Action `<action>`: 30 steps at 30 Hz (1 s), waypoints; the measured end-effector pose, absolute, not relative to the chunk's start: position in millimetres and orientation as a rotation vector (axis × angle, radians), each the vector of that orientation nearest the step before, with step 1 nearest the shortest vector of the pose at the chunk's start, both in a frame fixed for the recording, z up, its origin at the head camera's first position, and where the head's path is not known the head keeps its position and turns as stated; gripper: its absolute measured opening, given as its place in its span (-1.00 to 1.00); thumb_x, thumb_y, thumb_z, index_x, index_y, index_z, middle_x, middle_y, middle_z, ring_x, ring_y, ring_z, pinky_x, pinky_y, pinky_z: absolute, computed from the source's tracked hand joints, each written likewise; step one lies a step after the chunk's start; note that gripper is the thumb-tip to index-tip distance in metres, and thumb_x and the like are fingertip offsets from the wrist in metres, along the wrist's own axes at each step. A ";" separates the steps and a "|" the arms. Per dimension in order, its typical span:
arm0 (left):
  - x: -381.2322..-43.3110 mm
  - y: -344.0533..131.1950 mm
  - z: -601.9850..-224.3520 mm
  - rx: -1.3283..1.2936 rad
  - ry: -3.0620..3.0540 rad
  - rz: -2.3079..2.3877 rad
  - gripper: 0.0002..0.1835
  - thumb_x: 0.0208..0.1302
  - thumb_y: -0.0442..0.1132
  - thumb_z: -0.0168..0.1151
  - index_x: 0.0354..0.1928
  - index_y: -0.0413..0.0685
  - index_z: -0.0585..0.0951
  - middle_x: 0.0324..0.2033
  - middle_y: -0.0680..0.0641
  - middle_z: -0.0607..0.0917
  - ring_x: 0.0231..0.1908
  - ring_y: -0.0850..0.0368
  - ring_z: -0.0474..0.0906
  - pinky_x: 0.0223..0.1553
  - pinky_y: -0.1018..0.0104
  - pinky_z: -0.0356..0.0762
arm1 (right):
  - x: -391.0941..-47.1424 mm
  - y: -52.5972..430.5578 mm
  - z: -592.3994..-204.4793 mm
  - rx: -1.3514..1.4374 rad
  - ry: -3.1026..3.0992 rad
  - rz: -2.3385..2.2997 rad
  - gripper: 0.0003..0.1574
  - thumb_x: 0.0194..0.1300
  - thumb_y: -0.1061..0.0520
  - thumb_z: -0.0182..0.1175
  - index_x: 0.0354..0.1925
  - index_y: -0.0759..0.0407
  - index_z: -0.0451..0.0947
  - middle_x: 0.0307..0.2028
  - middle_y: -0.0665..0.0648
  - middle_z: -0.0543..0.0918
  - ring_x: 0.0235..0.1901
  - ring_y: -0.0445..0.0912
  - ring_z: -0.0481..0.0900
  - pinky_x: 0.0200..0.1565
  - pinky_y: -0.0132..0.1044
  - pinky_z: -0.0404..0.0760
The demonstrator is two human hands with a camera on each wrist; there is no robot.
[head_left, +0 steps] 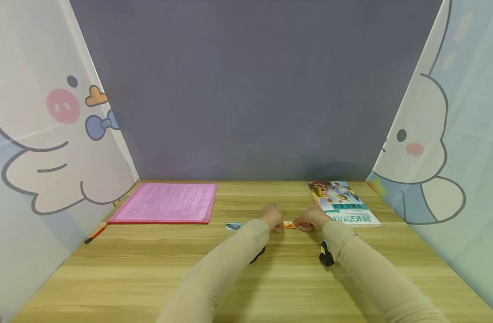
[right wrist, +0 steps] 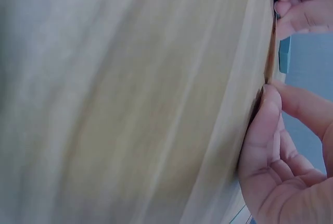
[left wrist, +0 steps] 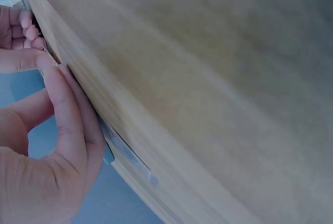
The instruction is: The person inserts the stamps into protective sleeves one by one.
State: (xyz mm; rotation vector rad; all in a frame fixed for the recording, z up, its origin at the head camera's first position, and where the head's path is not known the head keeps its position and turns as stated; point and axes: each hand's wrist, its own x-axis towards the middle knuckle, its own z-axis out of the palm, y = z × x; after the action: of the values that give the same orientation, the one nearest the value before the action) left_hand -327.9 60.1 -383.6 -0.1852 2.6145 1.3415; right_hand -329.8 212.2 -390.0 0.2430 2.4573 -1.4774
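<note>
Between the two hands a small orange-and-red card [head_left: 288, 224] lies flat on the wooden table [head_left: 287, 287]. My left hand [head_left: 272, 218] pinches its left end, with the fingertips down at the tabletop. From the other side my right hand [head_left: 312, 218] pinches the right end between thumb and forefinger, also seen low in the right wrist view. Left of the left hand lies a second small card [head_left: 233, 226], blue-grey and white. A teal block [right wrist: 285, 54] shows beyond the hands in the right wrist view; its kind is unclear.
A pink document pouch [head_left: 166, 202] with a red zip edge and printed sheets lies at the back left. At the back right is a colourful book [head_left: 347, 206], partly behind the right hand. A dark panel [head_left: 254, 89] stands behind the table, cartoon-printed walls at both sides.
</note>
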 end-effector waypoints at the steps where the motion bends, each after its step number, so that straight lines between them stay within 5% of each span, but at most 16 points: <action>1: -327.9 59.9 -383.6 -0.182 2.617 1.335 -0.60 0.06 -0.56 0.32 0.01 -0.46 0.55 -0.21 -0.28 0.66 -0.70 0.14 0.52 -0.53 0.38 0.68 | -330.0 213.5 -389.7 0.234 2.435 -1.486 -0.85 0.12 0.32 0.35 -0.33 0.44 0.67 -0.66 0.04 0.66 -0.72 -0.28 0.55 -0.56 -0.47 0.63; 5: -327.9 59.0 -383.6 -0.164 2.612 1.320 -0.70 0.10 -0.54 0.32 -0.08 -0.46 0.59 -0.32 -0.26 0.69 -0.63 0.09 0.64 -0.51 0.38 0.70 | -332.1 217.6 -389.9 0.208 2.343 -1.543 -0.79 0.19 0.33 0.30 -0.22 0.49 0.64 -0.61 0.05 0.68 -0.69 -0.28 0.57 -0.51 -0.46 0.66; 11: -329.4 57.8 -382.1 -0.105 2.590 1.325 -0.66 0.14 -0.52 0.30 -0.01 -0.46 0.57 -0.24 -0.28 0.69 -0.50 0.01 0.72 -0.51 0.38 0.70 | -333.0 221.0 -388.3 0.199 2.317 -1.585 -0.74 0.24 0.35 0.24 -0.13 0.54 0.61 -0.59 0.06 0.69 -0.67 -0.28 0.59 -0.49 -0.46 0.67; 19: -332.5 61.1 -382.7 -0.155 2.598 1.268 -0.73 0.12 -0.51 0.34 -0.11 -0.44 0.60 -0.38 -0.22 0.66 -0.58 0.07 0.67 -0.54 0.40 0.68 | -334.1 221.2 -391.6 0.212 2.286 -1.593 -0.77 0.26 0.35 0.22 -0.15 0.53 0.61 -0.61 0.05 0.68 -0.68 -0.28 0.58 -0.52 -0.48 0.65; 26: -334.1 61.3 -382.1 -0.197 2.534 1.349 -0.46 0.08 -0.54 0.36 0.14 -0.49 0.47 0.01 -0.33 0.63 -0.54 0.06 0.70 -0.51 0.41 0.69 | -334.1 221.5 -390.1 0.235 2.304 -1.594 -0.79 0.25 0.35 0.22 -0.18 0.52 0.62 -0.62 0.06 0.67 -0.69 -0.28 0.57 -0.53 -0.49 0.65; 30: -335.0 59.8 -381.3 -0.220 2.522 1.337 -0.62 0.08 -0.54 0.37 -0.02 -0.50 0.55 -0.24 -0.26 0.68 -0.46 0.03 0.72 -0.46 0.40 0.71 | -334.1 221.3 -391.8 0.192 2.296 -1.585 -0.75 0.26 0.33 0.22 -0.14 0.53 0.61 -0.59 0.06 0.69 -0.67 -0.28 0.59 -0.49 -0.48 0.66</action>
State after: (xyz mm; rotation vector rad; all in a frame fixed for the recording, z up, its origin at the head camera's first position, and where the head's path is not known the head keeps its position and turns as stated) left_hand -335.0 59.8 -381.3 -0.2203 2.5224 1.3369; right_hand -334.1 221.3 -391.8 0.1923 2.2962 -1.5846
